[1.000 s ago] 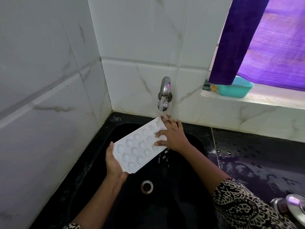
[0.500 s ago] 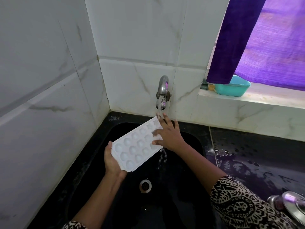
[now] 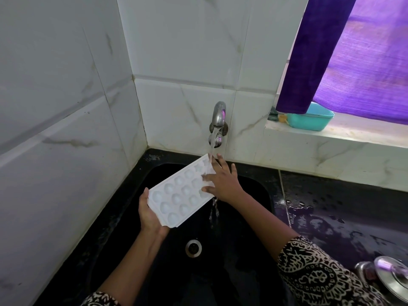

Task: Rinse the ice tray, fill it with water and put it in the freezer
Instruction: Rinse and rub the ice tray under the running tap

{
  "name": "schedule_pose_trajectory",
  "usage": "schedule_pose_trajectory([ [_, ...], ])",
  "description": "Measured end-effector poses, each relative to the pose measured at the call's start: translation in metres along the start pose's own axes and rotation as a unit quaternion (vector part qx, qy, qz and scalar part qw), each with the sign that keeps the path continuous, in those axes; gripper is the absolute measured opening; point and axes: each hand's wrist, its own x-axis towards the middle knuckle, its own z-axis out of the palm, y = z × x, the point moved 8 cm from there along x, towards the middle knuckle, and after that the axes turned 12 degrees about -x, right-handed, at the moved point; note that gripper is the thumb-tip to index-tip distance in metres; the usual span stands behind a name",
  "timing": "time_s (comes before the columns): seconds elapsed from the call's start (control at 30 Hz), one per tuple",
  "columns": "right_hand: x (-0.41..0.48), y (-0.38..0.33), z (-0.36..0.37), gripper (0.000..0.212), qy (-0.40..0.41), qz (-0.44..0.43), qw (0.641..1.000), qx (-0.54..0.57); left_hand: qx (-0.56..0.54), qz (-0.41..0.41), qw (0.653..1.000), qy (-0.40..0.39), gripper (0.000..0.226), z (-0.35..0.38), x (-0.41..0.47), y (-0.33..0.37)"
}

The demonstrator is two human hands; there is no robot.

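The white plastic ice tray (image 3: 181,193) with round cups tilts mid-frame over the black sink (image 3: 242,272). Your left hand (image 3: 151,214) grips its low end. Your right hand (image 3: 223,182) lies flat on top, fingers spread.

White ice tray (image 3: 180,194) tilted (domed cups) under tap stream.

The right hand (image 3: 223,182) slid its spread fingers a little along the ice tray (image 3: 176,195), from the far end toward the middle. The runoff (image 3: 213,210) from the tray's right edge lengthened from scattered drops into a trickle falling into the sink (image 3: 242,272).
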Motion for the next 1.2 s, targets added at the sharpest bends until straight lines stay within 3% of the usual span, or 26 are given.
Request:
schedule_pose_trajectory([
  [0.2, -0.003, 0.005, 0.002, 0.031, -0.005, -0.008, 1.000, 0.010, -0.001, -0.009, 1.000, -0.003, 0.063, -0.002, -0.007, 0.000],
  [0.4, -0.008, 0.003, 0.006, 0.043, 0.040, 0.007, 0.997, -0.070, 0.012, 0.019, 1.000, 0.018, 0.061, -0.008, -0.005, 0.003],
  [0.6, -0.035, 0.014, 0.004, 0.046, 0.205, 0.143, 0.968, 0.013, 0.006, 0.041, 0.998, 0.041, 0.061, -0.006, 0.001, 0.006],
  [0.7, -0.039, 0.022, 0.014, 0.042, 0.185, 0.140, 0.968, 0.099, -0.004, 0.055, 0.997, 0.047, 0.061, -0.010, 0.002, 0.012],
  [0.9, -0.027, 0.011, 0.012, 0.033, 0.140, 0.032, 0.984, 0.103, -0.012, 0.070, 0.996, 0.049, 0.060, -0.010, 0.003, 0.018],
  [1.2, -0.013, 0.003, 0.014, 0.034, 0.084, 0.057, 0.991, 0.084, -0.001, 0.056, 0.997, 0.045, 0.059, -0.002, -0.003, 0.017],
])
